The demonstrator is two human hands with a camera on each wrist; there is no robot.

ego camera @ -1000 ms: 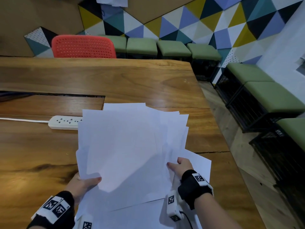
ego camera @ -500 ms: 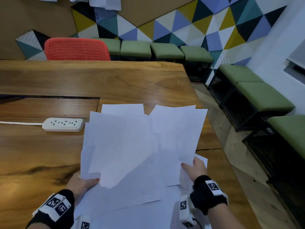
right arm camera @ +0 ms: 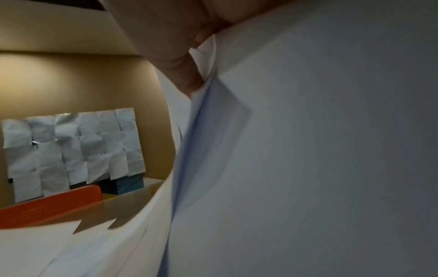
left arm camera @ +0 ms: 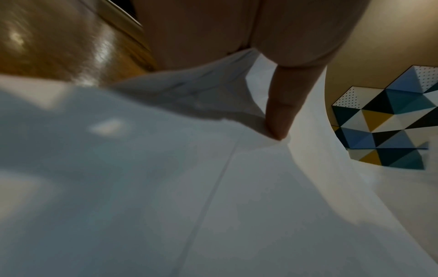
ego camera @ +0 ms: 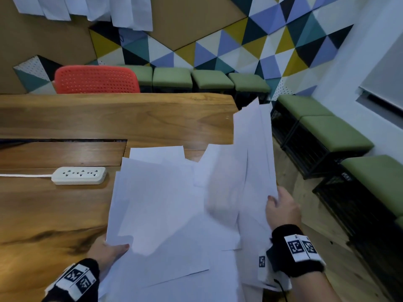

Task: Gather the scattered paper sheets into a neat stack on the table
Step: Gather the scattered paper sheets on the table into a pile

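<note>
Several white paper sheets [ego camera: 161, 203] lie fanned and overlapping over the near right part of the wooden table [ego camera: 109, 118]. My left hand [ego camera: 109, 251] pinches their lower left corner, thumb on top; the left wrist view shows that thumb [left arm camera: 282, 112] pressing the paper [left arm camera: 189, 187]. My right hand [ego camera: 281, 205] grips a second bunch of sheets [ego camera: 250, 153] by its right edge and holds it raised and tilted, reaching past the table's right edge. In the right wrist view the fingers [right arm camera: 180, 61] curl round that bunch [right arm camera: 308, 150].
A white power strip [ego camera: 79, 175] with its cord lies left of the sheets. A red chair [ego camera: 96, 80] stands behind the table. Green-cushioned benches [ego camera: 331, 131] line the back and right walls. More sheets [ego camera: 87, 7] hang on the wall.
My right hand has swung right and upward, lifting its bunch of sheets off the fan until it stands tilted over the table's right edge. The left hand has kept its grip.
</note>
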